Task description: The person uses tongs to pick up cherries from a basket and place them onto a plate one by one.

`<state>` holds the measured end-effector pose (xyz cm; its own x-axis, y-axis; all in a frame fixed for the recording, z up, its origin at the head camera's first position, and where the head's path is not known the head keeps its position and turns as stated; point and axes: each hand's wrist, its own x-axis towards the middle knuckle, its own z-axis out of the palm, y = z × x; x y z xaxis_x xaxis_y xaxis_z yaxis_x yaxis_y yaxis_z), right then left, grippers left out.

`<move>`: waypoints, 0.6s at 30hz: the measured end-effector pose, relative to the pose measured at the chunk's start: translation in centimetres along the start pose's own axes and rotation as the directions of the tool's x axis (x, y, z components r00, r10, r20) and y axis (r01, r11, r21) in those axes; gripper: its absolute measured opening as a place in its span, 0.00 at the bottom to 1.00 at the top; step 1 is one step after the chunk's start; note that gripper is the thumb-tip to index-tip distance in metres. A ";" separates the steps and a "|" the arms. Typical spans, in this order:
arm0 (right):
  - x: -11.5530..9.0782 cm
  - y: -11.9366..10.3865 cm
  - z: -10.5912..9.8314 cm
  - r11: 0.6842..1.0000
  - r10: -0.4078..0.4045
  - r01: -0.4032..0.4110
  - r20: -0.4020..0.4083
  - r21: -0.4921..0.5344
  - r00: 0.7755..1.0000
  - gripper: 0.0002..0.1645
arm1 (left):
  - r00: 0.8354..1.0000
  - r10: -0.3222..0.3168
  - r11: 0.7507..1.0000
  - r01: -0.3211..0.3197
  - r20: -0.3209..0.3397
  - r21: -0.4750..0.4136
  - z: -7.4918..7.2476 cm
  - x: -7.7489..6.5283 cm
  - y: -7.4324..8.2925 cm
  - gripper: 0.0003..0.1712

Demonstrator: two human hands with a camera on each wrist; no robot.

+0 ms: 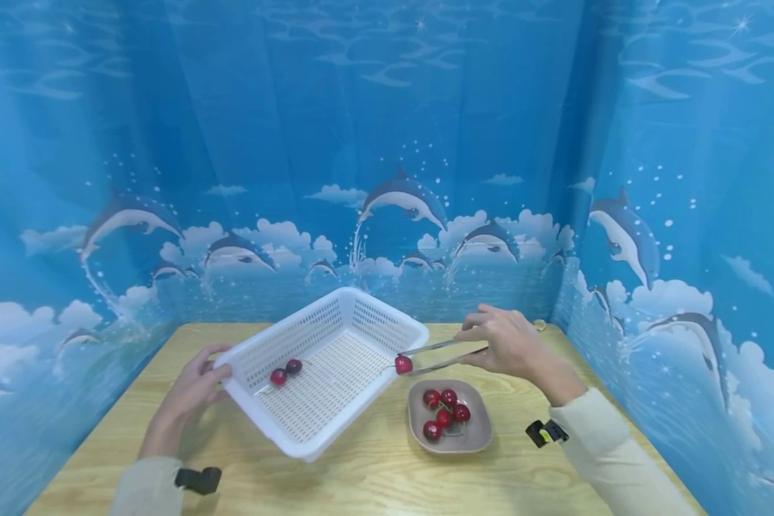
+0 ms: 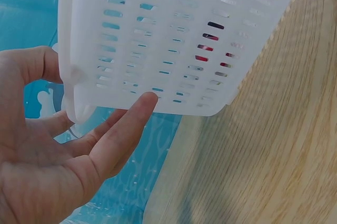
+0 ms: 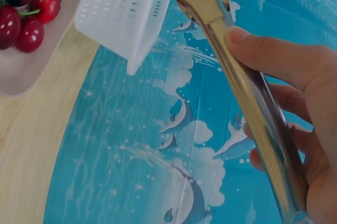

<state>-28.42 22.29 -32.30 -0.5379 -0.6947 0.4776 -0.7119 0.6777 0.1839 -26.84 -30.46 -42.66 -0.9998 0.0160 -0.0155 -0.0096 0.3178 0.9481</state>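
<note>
My left hand (image 1: 193, 383) grips the left end of a white perforated plastic basket (image 1: 335, 380), thumb and fingers at its rim. Seen from the left wrist, the basket (image 2: 142, 50) stands tilted. Inside, toward its left end, lie two dark red cherries (image 1: 279, 376). My right hand (image 1: 506, 340) holds metal tongs (image 1: 433, 347), whose tips pinch one red cherry (image 1: 403, 365) right at the basket's right rim. In the right wrist view, thumb and fingers wrap the tongs (image 3: 239, 77). Below them, a beige square dish (image 1: 477, 433) bears several cherries (image 1: 443, 418) with green stems.
A light wood-grain table (image 1: 374, 480) lies under everything. Blue curtains (image 1: 284, 143) printed with dolphins and clouds stand along the back and both sides. At the table's back right edge is a small ring-shaped thing (image 1: 540, 325).
</note>
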 end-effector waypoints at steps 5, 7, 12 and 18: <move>-0.8 0.4 -0.2 1.000 0.008 -0.008 0.026 -0.009 1.000 0.19 | 1.000 0.000 1.000 0.000 -0.001 0.009 0.0 0.0 0.0 0.37; -1.1 0.5 -0.3 1.000 0.015 -0.014 0.046 -0.013 0.999 0.19 | 1.000 0.004 1.000 -0.004 -0.001 0.009 0.0 -0.1 0.0 0.37; -2.0 0.8 -0.6 1.000 0.023 -0.022 0.070 -0.018 0.997 0.18 | 1.000 0.012 1.000 -0.012 -0.001 0.009 0.0 -0.1 0.0 0.36; -2.9 1.1 -0.6 0.999 0.016 -0.013 0.089 -0.034 0.996 0.18 | 1.000 0.012 1.000 -0.012 -0.005 0.019 0.0 0.0 -0.1 0.36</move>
<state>-27.36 25.16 -32.93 -0.5873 -0.7025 0.4019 -0.6889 0.6946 0.2073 -26.84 -30.50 -42.75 -0.9999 0.0154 -0.0025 0.0028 0.3354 0.9421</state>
